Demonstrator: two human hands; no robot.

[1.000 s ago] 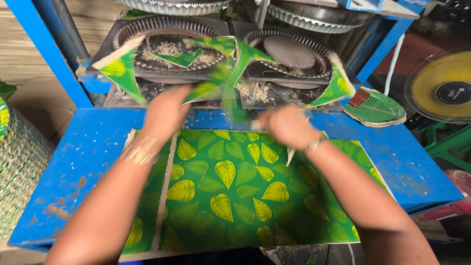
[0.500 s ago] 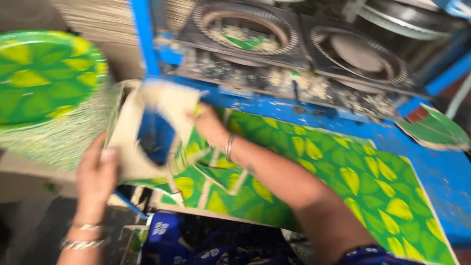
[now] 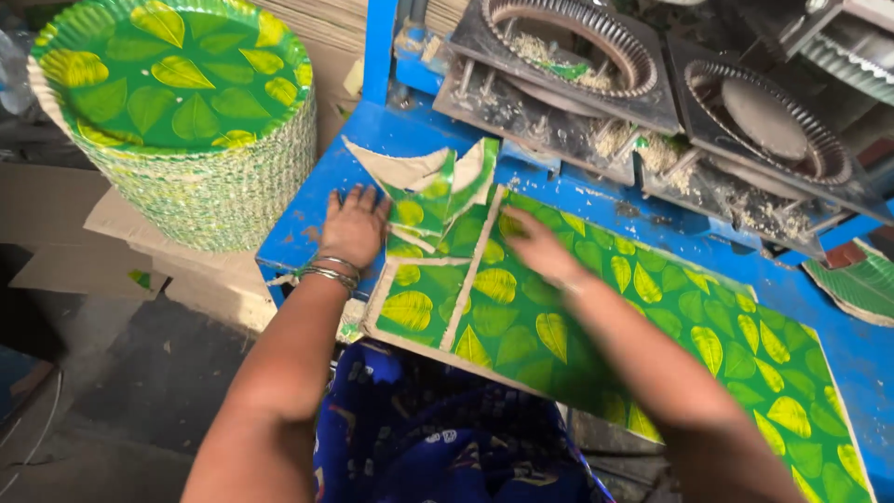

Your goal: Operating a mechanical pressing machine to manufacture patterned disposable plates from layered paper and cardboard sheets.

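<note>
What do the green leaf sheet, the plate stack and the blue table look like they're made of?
Green leaf sheet: likely printed paperboard, glossy face, brown backing showing at cut edges. Plate stack: seemingly the same board, pressed with fluted rims. Blue table: probably painted metal, its paint chipped.

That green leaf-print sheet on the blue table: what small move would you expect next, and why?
Probably sliding the leaf-print sheet up toward the round plate dies. The right hand lies flat on it, the left hand presses the cut scraps aside, and both dies look empty apart from trimmings.
</note>
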